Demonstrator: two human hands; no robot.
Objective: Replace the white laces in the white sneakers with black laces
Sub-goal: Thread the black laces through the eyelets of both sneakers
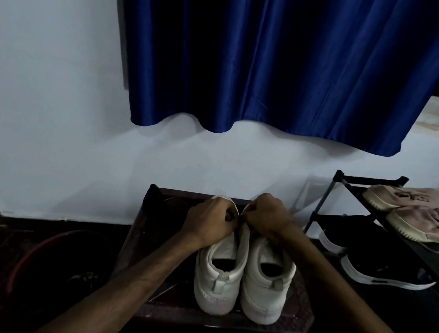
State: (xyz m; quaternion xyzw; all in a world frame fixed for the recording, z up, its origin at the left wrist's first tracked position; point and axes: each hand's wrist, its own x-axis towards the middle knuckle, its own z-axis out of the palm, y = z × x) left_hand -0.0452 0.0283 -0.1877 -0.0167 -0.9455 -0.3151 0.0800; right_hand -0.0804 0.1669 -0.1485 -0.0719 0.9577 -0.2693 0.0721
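Two white sneakers stand side by side on a small dark table [301, 316], heels toward me. Both hands work over the front of the left sneaker [218, 276]. My left hand [209, 218] has its fingers curled at the lacing area near the toe. My right hand [267, 217] pinches something small beside it, likely a lace. The lace itself is hidden by the fingers, and its colour cannot be made out. The right sneaker [266, 286] stands untouched, its front partly hidden by my right forearm.
A black shoe rack [351, 182] stands right of the table, holding pink sneakers [417, 214] on top and black sneakers [374, 261] below. A blue curtain [283, 62] hangs on the white wall. A red basin [39, 254] sits on the floor at left.
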